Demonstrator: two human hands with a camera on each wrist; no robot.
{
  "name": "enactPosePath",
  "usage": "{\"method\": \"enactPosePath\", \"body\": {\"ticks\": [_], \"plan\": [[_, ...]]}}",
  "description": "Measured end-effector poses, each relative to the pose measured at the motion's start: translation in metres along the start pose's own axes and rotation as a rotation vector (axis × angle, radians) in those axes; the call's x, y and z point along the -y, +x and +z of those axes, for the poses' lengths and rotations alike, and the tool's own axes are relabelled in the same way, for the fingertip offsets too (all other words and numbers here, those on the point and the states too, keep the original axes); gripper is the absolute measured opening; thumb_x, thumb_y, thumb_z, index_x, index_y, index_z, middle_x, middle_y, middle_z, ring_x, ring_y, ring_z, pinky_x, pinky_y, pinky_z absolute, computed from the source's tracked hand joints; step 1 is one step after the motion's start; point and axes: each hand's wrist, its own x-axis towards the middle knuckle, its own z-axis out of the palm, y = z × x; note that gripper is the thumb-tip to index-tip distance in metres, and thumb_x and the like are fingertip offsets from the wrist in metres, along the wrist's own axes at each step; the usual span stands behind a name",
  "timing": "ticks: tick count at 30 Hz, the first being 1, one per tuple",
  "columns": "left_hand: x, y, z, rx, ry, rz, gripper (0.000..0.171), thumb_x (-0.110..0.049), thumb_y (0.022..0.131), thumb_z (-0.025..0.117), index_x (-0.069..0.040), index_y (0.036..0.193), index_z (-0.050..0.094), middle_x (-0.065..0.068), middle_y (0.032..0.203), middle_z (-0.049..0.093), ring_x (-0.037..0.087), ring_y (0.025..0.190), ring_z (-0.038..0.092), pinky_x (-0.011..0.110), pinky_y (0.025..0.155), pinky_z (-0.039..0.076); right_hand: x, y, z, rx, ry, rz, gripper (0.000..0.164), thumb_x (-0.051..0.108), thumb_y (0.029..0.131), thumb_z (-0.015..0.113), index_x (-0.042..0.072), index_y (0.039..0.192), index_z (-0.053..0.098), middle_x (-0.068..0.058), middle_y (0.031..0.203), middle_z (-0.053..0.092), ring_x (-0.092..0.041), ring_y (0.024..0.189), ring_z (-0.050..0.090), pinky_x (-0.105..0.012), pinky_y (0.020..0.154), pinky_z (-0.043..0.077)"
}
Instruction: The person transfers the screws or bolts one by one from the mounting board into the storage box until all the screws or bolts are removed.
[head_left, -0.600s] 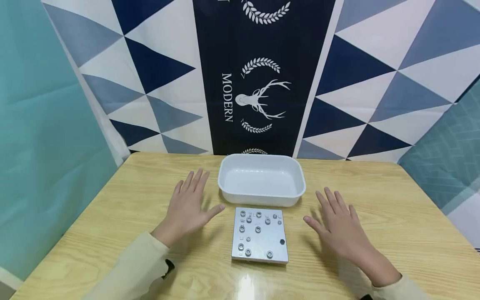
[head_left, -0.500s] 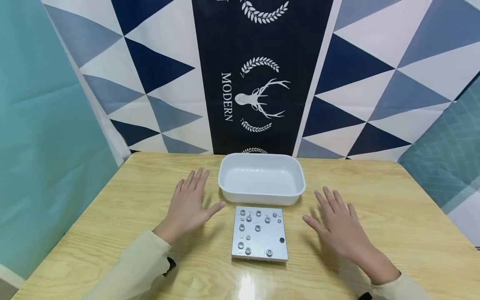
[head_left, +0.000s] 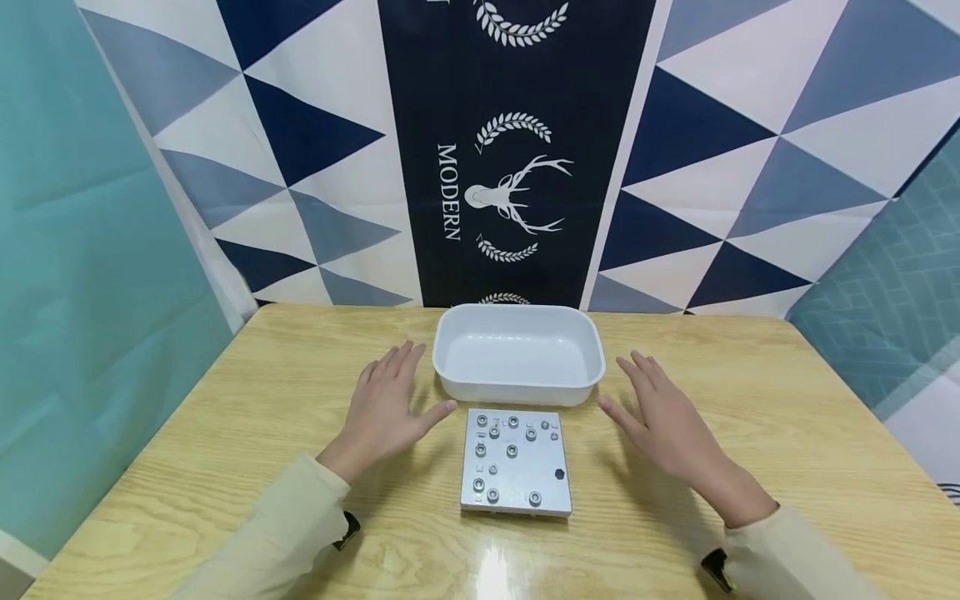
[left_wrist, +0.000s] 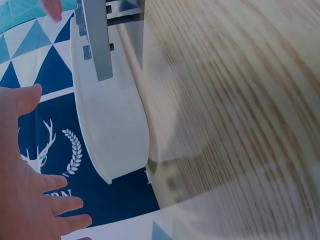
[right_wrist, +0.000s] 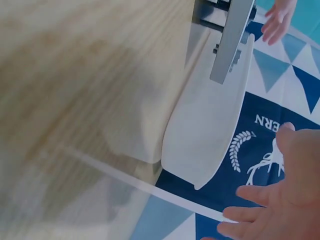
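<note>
A square silver metal plate lies on the wooden table, with several socket-head bolts standing in its top and one dark hexagonal hole at its right side. Seen edge-on in the left wrist view, the plate has bolt shanks projecting below it, so it sits raised. Right behind it is a white rectangular tub with nothing in it. My left hand hovers left of the plate, fingers spread and thumb toward the tub's near corner. On the other side, my right hand is held likewise, apart from plate and tub.
The light wooden table reaches back to a patterned cloth with triangles and a deer print. A teal sheet hangs along the left edge. Dark wrist straps show below both sleeves.
My right hand has moved inward and a little forward, closer to the tub's right side. My left hand has shifted slightly right, and the head view has moved a little.
</note>
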Motion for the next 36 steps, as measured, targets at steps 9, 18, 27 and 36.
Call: {"method": "enactPosePath", "body": {"ticks": [9, 18, 27, 36], "plan": [[-0.003, 0.002, 0.001, -0.009, 0.018, 0.071, 0.087, -0.066, 0.082, 0.056, -0.011, 0.146, 0.037, 0.016, 0.152, 0.039, 0.034, 0.141, 0.037, 0.055, 0.115, 0.026, -0.006, 0.038, 0.005, -0.033, 0.091, -0.011, 0.065, 0.041, 0.097, 0.051, -0.005, 0.142, 0.037, -0.029, 0.149, 0.034, -0.048, 0.139, 0.030, -0.062, 0.112, 0.027], [-0.008, 0.001, 0.006, -0.043, 0.017, 0.151, 0.080, -0.062, 0.082, 0.058, -0.008, 0.140, 0.045, 0.014, 0.146, 0.047, 0.029, 0.137, 0.042, 0.050, 0.115, 0.028, -0.015, 0.061, 0.007, -0.066, 0.150, -0.012, 0.052, 0.030, 0.098, 0.051, -0.008, 0.134, 0.047, -0.031, 0.138, 0.048, -0.047, 0.126, 0.047, -0.058, 0.101, 0.043], [-0.012, 0.000, 0.006, -0.080, 0.029, 0.212, 0.069, -0.055, 0.083, 0.063, -0.008, 0.131, 0.053, 0.010, 0.137, 0.055, 0.027, 0.129, 0.049, 0.047, 0.114, 0.031, -0.022, 0.071, 0.003, -0.121, 0.249, 0.057, 0.044, 0.028, 0.100, 0.049, -0.004, 0.129, 0.056, -0.028, 0.131, 0.056, -0.044, 0.118, 0.057, -0.052, 0.092, 0.052], [-0.011, -0.008, 0.009, -0.093, 0.028, 0.248, 0.065, -0.052, 0.082, 0.065, -0.006, 0.127, 0.056, 0.009, 0.130, 0.060, 0.027, 0.123, 0.054, 0.047, 0.113, 0.034, -0.022, 0.069, 0.003, -0.142, 0.302, 0.099, 0.042, 0.028, 0.099, 0.050, -0.003, 0.127, 0.058, -0.025, 0.123, 0.063, -0.040, 0.115, 0.060, -0.049, 0.093, 0.053]]}}
